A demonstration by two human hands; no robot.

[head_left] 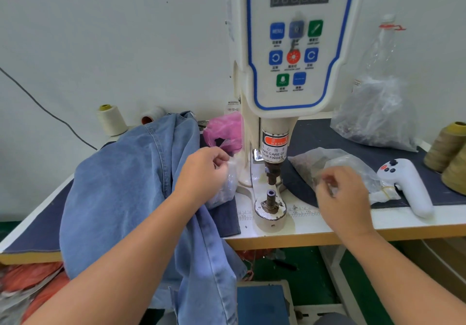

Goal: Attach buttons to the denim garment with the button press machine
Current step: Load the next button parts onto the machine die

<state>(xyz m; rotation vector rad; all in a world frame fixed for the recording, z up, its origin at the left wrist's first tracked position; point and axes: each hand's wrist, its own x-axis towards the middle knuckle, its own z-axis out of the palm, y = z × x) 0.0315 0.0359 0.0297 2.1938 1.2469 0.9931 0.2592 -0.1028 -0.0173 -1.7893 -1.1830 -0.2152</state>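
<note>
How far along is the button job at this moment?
Early. Done: the denim is draped on the table left of the press, but none lies on the lower die, and no attached button shows. In hand: the left hand and right hand each pinch at a clear bag. Left: loading parts, placing denim, pressing.

Two bare forearms are seen, and no sleeve is visible on either of them up to the lower border of the view. The left hand [201,170] and the right hand [343,196] are uncovered; no glove is worn. No ring, watch, bracelet or band can be made out on the fingers or wrists. Short fingernails are shown on the left hand's fingers [222,159], though the detail is blurred. No other clothing is shown.
</note>
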